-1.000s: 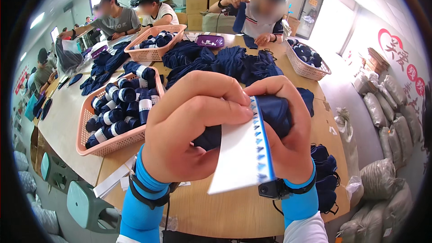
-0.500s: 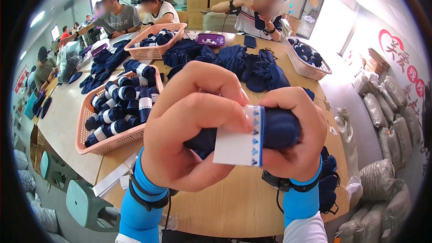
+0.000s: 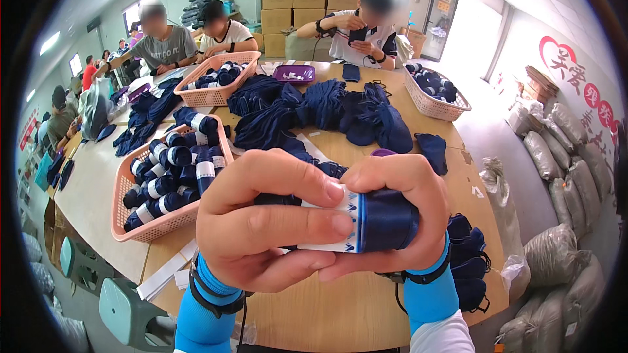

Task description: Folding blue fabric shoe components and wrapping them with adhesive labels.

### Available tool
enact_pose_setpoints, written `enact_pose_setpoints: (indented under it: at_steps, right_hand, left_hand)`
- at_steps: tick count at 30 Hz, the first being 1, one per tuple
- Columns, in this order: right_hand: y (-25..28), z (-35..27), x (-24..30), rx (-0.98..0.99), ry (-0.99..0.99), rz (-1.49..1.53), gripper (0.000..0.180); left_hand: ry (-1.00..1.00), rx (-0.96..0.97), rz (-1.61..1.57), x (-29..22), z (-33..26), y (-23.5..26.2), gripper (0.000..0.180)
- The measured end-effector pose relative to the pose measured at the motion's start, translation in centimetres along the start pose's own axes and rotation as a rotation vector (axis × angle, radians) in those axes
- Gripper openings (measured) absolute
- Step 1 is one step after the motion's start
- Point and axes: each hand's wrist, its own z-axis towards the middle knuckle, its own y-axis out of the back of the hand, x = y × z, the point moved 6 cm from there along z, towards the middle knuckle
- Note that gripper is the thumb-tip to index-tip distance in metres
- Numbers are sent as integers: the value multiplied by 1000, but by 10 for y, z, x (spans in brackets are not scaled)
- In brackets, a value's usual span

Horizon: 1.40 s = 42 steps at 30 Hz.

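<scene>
Between my hands, above the table, is a navy cloth roll (image 3: 396, 219) with a white paper band (image 3: 324, 246) wrapped around it. The band has a blue printed edge. My left hand (image 3: 252, 229) is closed around the roll's left part, its fingers pressing the band flat. My right hand (image 3: 425, 186) curls around the right end, thumb and fingers closed on it. Fingers hide the roll's left end and much of the band. Left of my hands stands a pink basket (image 3: 160, 231) full of similar banded rolls (image 3: 157, 187).
A heap of navy cloth pieces (image 3: 324, 104) lies beyond my hands, with a purple tray (image 3: 294, 82) behind. More pink baskets (image 3: 203, 99) hold rolls. Navy pouches (image 3: 468, 268) lie at right, paper strips (image 3: 160, 276) at left. A person opposite handles a dark pouch (image 3: 358, 34).
The paper band, standing out flat before, now lies wrapped against the roll under my left fingers. Both hands have shifted slightly left and down in view. The person opposite has lowered the hands.
</scene>
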Motion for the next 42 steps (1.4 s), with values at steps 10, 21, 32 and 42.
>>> enact_pose_setpoints:
  at_steps: [10,21,32,42]
  right_hand:
    - [4,3,2,78,-51,-123,67]
    - [2,6,2,95,-117,-21,61]
    - [-1,5,-5,84,-140,125,60]
    - [1,6,0,151,-137,179,61]
  left_hand:
    - [19,64,-35,5,1,-1,32]
    - [47,53,-25,7,-4,1,23]
    - [-57,87,73,-2,2,-1,26]
    - [-45,75,28,-3,3,0,25]
